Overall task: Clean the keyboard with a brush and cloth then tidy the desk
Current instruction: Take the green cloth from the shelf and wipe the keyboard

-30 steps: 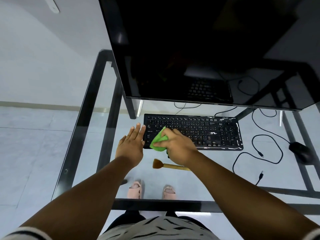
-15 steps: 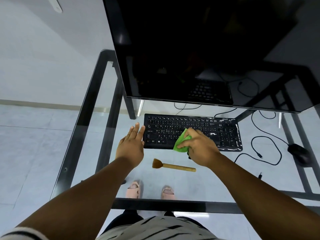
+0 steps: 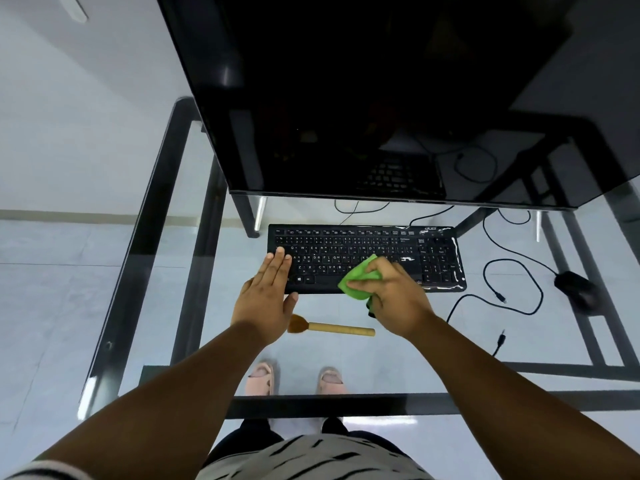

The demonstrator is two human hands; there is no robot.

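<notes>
1. Right hand (image 3: 391, 297) grips the green cloth (image 3: 358, 279), bunched under our curled fingers, and presses it on the keyboard (image 3: 363, 256) at its lower middle, near the centre of the frame.
2. Left hand (image 3: 268, 292) lies flat with straight fingers, its fingertips on the keyboard's left end, which we judge is there to steady it; it holds nothing.
3. We see the brush (image 3: 332, 328) lying on the glass desk (image 3: 180, 188) just below the keyboard, between our two hands, with its bristles pointing left and close to our left wrist.
4. We judge the brushing is done, since the brush lies unheld, and that we are now in the cloth stage.
5. We cannot tell from this view how much of the keyboard is already wiped; the number pad at the right end shows bright streaks, which may be glare or a film.
6. Left to do, as we judge it: finish wiping, then tidy the desk, where the brush, the loose cables (image 3: 502, 282) and the mouse (image 3: 576, 289) lie at centre right.
7. Against the frame a second ago, the cloth is farther right along the keyboard: it sat at the left end beside our left hand and is now near the middle.
8. Our left hand has reached a little farther onto the keys, and the brush has not moved.
</notes>
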